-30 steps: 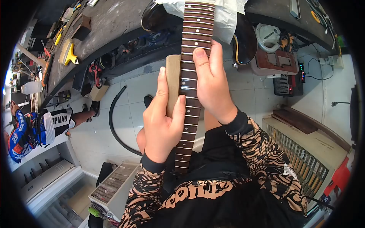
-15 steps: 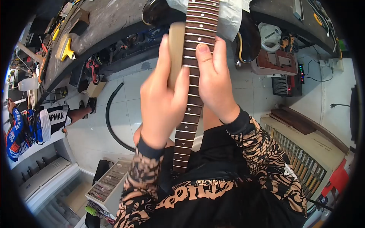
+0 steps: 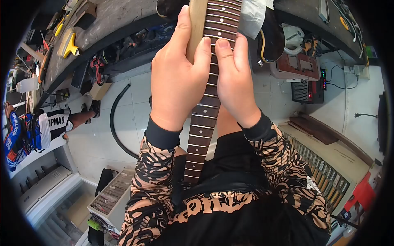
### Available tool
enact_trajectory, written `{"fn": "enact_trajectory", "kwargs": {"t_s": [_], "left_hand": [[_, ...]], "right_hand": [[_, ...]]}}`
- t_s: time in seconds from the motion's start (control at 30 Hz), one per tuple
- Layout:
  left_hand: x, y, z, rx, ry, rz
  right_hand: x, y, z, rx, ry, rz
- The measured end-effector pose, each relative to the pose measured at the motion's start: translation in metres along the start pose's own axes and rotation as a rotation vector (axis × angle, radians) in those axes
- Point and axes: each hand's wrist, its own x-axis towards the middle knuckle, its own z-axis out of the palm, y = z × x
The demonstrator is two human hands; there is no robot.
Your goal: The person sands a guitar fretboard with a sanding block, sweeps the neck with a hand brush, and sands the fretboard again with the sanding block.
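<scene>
A guitar neck [image 3: 201,131] with a dark fretboard, metal frets and white dots runs from the top of the view down to the lap. Along its left edge lies a light wooden block [image 3: 197,28], with my left hand [image 3: 176,74] closed around it and the thumb at the fretboard. My right hand [image 3: 236,76] grips the neck's right side, thumb on the frets and fingers behind. At the top, whitish masking paper [image 3: 251,18] covers part of the dark guitar body [image 3: 273,37].
The dark workbench [image 3: 123,14] spans the top, with a yellow-handled brush [image 3: 71,47] at left. A black hose [image 3: 114,119] lies on the floor. Another person [image 3: 37,127] is at far left. Right are a red speaker-like box [image 3: 305,91] and a rack [image 3: 324,164].
My left hand and the wooden block have slid up along the neck, away from my body. My right hand still holds the neck, which has shifted slightly in view.
</scene>
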Motion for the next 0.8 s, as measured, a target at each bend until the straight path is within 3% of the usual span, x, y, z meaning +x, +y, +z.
{"fn": "enact_trajectory", "kwargs": {"t_s": [0.1, 0.17, 0.23, 0.3, 0.43, 0.5, 0.6, 0.77, 0.8], "left_hand": [[-0.035, 0.007, -0.016, 0.022, -0.064, -0.085], [-0.078, 0.005, -0.031, 0.056, -0.108, -0.024], [-0.089, 0.011, -0.036, -0.003, -0.152, -0.123], [-0.056, -0.001, -0.019, -0.010, -0.061, -0.002], [0.002, 0.019, -0.007, -0.067, -0.088, -0.208], [-0.032, 0.002, -0.011, 0.014, -0.021, -0.051], [-0.095, 0.005, -0.035, 0.026, -0.093, -0.046], [-0.031, 0.004, -0.012, 0.085, -0.039, -0.024], [-0.011, 0.012, -0.009, 0.020, -0.057, -0.105]], "right_hand": [[0.002, 0.000, 0.002, -0.016, -0.003, -0.003], [0.000, -0.004, 0.000, 0.002, -0.004, 0.047], [0.001, 0.004, -0.002, 0.027, 0.025, 0.034], [-0.001, 0.000, 0.001, 0.042, 0.021, 0.048], [0.002, 0.006, -0.001, -0.032, 0.016, -0.025], [0.001, 0.003, 0.001, -0.046, 0.013, -0.023], [0.000, 0.001, 0.003, -0.001, 0.031, -0.007], [0.000, 0.004, 0.000, -0.045, 0.011, -0.001], [0.000, 0.004, -0.001, -0.065, 0.008, -0.006]]}}
